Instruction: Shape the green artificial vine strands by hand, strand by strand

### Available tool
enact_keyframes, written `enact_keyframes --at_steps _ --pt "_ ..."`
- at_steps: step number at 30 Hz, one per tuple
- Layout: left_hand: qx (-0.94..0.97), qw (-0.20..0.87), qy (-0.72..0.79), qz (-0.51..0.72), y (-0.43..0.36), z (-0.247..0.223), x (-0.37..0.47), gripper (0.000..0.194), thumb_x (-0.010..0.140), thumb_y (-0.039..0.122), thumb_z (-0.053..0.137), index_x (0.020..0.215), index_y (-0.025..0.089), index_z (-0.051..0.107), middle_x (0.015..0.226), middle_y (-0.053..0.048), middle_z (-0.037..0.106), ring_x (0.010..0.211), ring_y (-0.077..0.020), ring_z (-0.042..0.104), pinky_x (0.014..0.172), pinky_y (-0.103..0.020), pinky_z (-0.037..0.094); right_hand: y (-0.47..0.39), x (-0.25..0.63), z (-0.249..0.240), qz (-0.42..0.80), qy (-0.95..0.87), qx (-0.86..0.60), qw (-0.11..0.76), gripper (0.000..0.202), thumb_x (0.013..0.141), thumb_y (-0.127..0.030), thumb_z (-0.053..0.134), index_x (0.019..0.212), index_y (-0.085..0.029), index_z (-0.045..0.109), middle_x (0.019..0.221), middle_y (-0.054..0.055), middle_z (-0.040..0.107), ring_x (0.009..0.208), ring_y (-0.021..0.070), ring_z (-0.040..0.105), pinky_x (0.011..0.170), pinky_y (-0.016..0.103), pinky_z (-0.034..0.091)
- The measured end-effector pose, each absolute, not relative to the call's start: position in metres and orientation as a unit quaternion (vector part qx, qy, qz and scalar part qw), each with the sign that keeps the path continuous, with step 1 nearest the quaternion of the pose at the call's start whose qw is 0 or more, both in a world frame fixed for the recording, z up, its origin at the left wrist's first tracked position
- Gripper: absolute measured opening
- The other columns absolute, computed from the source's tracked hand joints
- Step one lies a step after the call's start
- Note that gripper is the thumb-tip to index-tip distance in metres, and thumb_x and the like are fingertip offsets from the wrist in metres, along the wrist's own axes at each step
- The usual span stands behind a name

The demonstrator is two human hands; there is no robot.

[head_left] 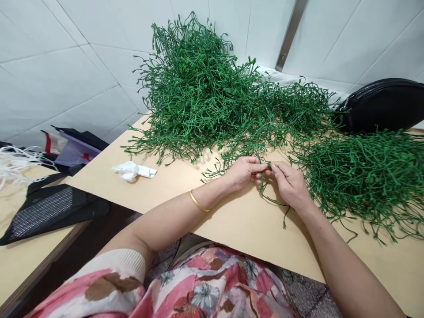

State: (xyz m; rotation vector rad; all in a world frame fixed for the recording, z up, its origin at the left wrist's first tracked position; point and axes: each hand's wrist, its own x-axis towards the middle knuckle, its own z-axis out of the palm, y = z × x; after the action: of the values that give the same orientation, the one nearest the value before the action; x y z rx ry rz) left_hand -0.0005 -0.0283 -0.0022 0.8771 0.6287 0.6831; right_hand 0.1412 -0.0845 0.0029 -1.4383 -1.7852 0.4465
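Green artificial stems lie in a tall pile [198, 92] at the back of the tan table [228, 221], with another pile [367, 176] to the right. My left hand [247, 172] pinches a thin green stem [278, 203] between thumb and fingers. My right hand [291, 183] is closed on the same green strands, its fingertips almost touching those of my left hand. Part of the stem hangs below both hands toward the tabletop. The exact spot between the fingertips is too small to make out.
A crumpled white wrapper [134, 171] lies left of my hands. A black bag [384, 106] stands at the back right by the tiled wall. At far left are a black mesh item [43, 212] and white strands [16, 165].
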Motion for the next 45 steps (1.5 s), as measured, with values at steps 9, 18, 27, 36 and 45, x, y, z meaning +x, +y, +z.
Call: enact_keyframes --at_steps 9,18,27,36,45 --pt "0.541 0.708 0.314 0.327 -0.039 -0.002 0.006 0.020 0.073 0.017 0.057 0.055 0.011 0.051 0.050 0.000 0.054 0.038 -0.0033 0.039 0.041 -0.019 0.031 -0.089 0.136 0.009 0.233 -0.662 -0.628 0.335 0.030 0.089 -0.034 0.035 0.070 -0.020 0.052 0.059 0.000 0.055 0.055 0.0117 0.047 0.057 0.025 0.036" --pt "0.654 0.565 0.378 0.331 -0.037 0.000 0.007 0.019 0.066 0.011 0.055 0.048 0.012 0.048 0.044 0.006 0.041 0.046 -0.0044 0.036 0.048 -0.019 0.029 -0.083 0.143 0.004 0.252 -0.649 -0.597 0.400 0.022 0.082 -0.033 0.049 0.074 -0.017 0.061 0.073 0.003 0.059 0.070 0.0142 0.051 0.065 0.026 0.039" --pt "0.637 0.635 0.338 0.276 -0.031 -0.004 0.001 0.017 0.069 0.019 0.057 0.055 0.012 0.053 0.050 0.002 0.052 0.043 -0.0031 0.036 0.046 -0.020 0.026 -0.082 0.146 0.005 0.275 -0.663 -0.594 0.364 0.021 0.082 -0.031 0.045 0.073 -0.017 0.058 0.066 0.001 0.057 0.063 0.0128 0.048 0.061 0.026 0.036" --pt "0.561 0.711 0.322 0.276 -0.025 0.001 0.001 0.018 0.068 0.018 0.056 0.055 0.014 0.045 0.047 0.004 0.043 0.042 -0.0029 0.032 0.045 -0.020 0.021 -0.085 0.146 0.018 0.213 -0.701 -0.626 0.268 0.029 0.085 -0.032 0.039 0.059 -0.020 0.033 0.054 -0.004 0.035 0.053 0.0098 0.033 0.052 0.025 0.024" --pt "0.642 0.639 0.331 0.264 -0.028 -0.006 0.011 0.017 0.068 0.018 0.053 0.054 0.015 0.043 0.047 0.006 0.035 0.045 -0.0042 0.026 0.047 -0.021 0.018 -0.094 0.156 0.025 0.245 -0.730 -0.608 0.193 0.031 0.084 -0.034 0.040 0.057 -0.020 0.033 0.052 -0.004 0.036 0.051 0.0095 0.033 0.050 0.024 0.024"
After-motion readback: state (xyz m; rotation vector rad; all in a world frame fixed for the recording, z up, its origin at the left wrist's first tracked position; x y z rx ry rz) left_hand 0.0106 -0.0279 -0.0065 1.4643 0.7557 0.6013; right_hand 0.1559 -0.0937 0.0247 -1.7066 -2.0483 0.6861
